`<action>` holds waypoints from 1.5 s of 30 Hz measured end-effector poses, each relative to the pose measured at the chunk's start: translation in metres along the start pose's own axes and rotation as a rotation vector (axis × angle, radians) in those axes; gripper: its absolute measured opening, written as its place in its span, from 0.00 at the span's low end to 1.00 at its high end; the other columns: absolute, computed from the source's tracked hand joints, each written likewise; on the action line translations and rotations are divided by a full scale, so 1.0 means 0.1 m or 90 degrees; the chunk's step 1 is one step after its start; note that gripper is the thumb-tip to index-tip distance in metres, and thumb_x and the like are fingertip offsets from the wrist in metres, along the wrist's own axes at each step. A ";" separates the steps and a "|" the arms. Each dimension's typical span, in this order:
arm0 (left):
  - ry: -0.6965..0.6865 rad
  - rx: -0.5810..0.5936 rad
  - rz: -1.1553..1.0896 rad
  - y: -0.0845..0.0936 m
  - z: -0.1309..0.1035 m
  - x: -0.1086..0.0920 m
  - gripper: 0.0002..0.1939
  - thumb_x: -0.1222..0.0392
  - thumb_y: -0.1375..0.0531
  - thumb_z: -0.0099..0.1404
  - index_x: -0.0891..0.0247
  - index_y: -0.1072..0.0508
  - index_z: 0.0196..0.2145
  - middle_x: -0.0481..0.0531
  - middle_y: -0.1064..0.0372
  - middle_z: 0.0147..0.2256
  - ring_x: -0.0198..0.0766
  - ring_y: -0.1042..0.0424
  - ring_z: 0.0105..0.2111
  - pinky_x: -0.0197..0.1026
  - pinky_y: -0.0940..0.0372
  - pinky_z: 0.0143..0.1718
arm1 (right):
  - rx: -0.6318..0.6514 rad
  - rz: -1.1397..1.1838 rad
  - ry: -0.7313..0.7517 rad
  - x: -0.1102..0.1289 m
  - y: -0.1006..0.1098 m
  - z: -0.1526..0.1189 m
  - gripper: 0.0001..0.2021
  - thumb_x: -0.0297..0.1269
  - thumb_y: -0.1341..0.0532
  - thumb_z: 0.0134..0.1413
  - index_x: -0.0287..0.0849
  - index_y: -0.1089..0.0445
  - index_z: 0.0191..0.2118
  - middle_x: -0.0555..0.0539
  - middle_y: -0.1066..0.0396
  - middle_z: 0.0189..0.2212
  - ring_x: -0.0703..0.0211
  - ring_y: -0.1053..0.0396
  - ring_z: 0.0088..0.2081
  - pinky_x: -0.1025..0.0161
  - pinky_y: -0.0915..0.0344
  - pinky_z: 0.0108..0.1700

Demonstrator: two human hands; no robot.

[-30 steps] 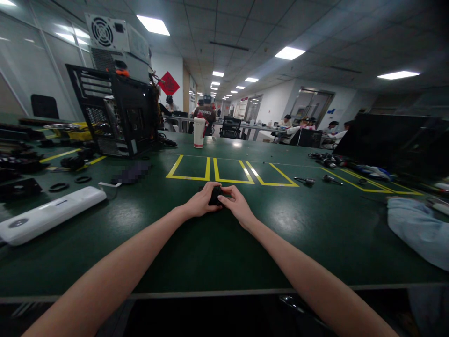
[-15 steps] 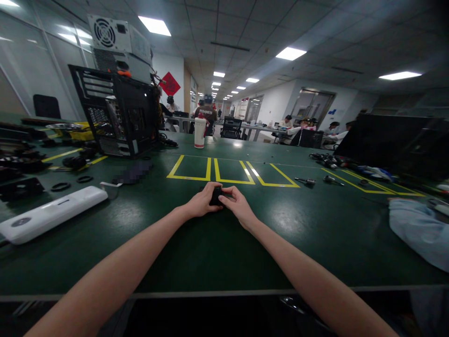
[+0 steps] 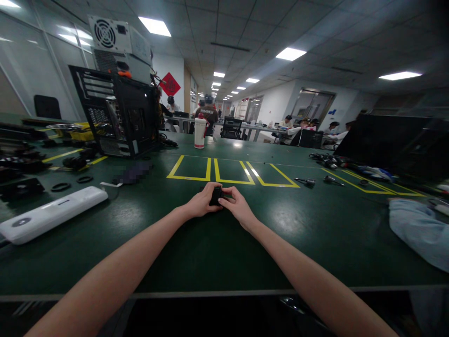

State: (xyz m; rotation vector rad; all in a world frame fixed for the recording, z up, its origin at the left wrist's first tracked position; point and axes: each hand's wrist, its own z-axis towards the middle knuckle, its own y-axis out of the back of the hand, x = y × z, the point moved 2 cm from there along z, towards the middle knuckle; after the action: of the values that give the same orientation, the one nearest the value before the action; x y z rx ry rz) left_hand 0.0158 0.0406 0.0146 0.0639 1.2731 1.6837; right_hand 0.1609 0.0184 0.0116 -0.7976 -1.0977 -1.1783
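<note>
A small black block-like part [image 3: 215, 196] is held between my two hands, low over the green table [image 3: 224, 252]. My left hand [image 3: 202, 201] wraps its fingers and thumb around the part's left side. From the right, my right hand [image 3: 237, 202] pinches the part's edge with thumb and fingertips. The fingers cover much of the part, and its exact kind cannot be made out. Just beyond the hands, yellow tape outlines [image 3: 231, 181] mark the tabletop.
A black computer case [image 3: 129, 112] with power supplies [image 3: 112, 35] on top stands back left. A white power-strip-like device [image 3: 56, 213] lies at left. Ahead stands a white bottle [image 3: 199, 132]. Screwdriver-like tools [image 3: 306, 181] and a person's denim sleeve [image 3: 417, 229] are at right.
My right thumb and fingertips have shifted very slightly on the black part. Both arms and the things on the table stay in place.
</note>
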 end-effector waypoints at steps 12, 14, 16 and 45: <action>-0.003 0.004 -0.005 0.01 -0.01 -0.01 0.32 0.55 0.41 0.52 0.61 0.51 0.51 0.57 0.48 0.49 0.46 0.39 0.46 0.50 0.39 0.44 | 0.000 -0.044 -0.028 -0.01 0.01 0.00 0.16 0.36 0.41 0.45 0.44 0.38 0.43 0.47 0.36 0.44 0.59 0.35 0.44 0.56 0.40 0.48; 0.003 0.012 -0.005 0.01 0.00 -0.02 0.32 0.55 0.41 0.53 0.61 0.51 0.51 0.57 0.48 0.49 0.46 0.38 0.45 0.49 0.38 0.43 | 0.002 -0.029 -0.013 0.00 0.00 -0.02 0.15 0.35 0.41 0.44 0.44 0.38 0.41 0.49 0.36 0.43 0.59 0.35 0.44 0.57 0.40 0.48; 0.007 0.013 -0.001 0.01 0.00 -0.02 0.32 0.55 0.41 0.53 0.61 0.51 0.51 0.57 0.48 0.49 0.46 0.38 0.44 0.49 0.38 0.43 | 0.003 -0.018 -0.005 0.02 -0.01 -0.03 0.13 0.36 0.41 0.45 0.45 0.39 0.39 0.50 0.36 0.41 0.60 0.35 0.45 0.58 0.39 0.48; 0.007 0.014 0.004 0.02 0.00 -0.02 0.32 0.56 0.41 0.52 0.60 0.51 0.51 0.57 0.48 0.49 0.47 0.39 0.46 0.50 0.38 0.44 | 0.017 -0.003 -0.024 -0.01 0.01 -0.01 0.16 0.33 0.39 0.43 0.44 0.39 0.41 0.49 0.37 0.43 0.57 0.35 0.46 0.57 0.39 0.48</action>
State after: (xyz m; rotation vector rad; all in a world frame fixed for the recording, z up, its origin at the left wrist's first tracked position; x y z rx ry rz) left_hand 0.0155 0.0389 0.0168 0.0715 1.3013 1.6773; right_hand 0.1618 0.0182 0.0104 -0.8002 -1.1446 -1.1542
